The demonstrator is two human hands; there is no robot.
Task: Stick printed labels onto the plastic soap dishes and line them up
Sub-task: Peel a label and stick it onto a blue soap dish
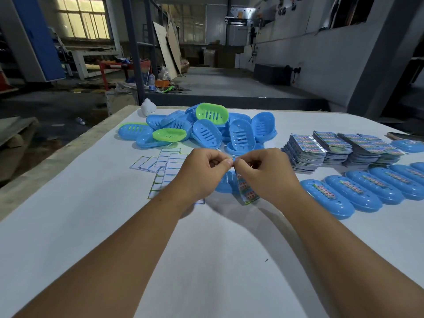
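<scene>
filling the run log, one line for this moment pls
step: peeling label | left hand: pinching it | right hand: pinching it | soap dish: on table, waiting

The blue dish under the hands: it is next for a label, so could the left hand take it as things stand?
Probably not yet: the left hand pinches the label together with the right hand. The blue dish lies just below, with nothing else covering it.

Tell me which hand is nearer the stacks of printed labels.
Right. The right hand is beside the stacks of printed labels, just to their left, pinching a label strip. The left hand sits farther left, over the peeled backing sheets.
</scene>
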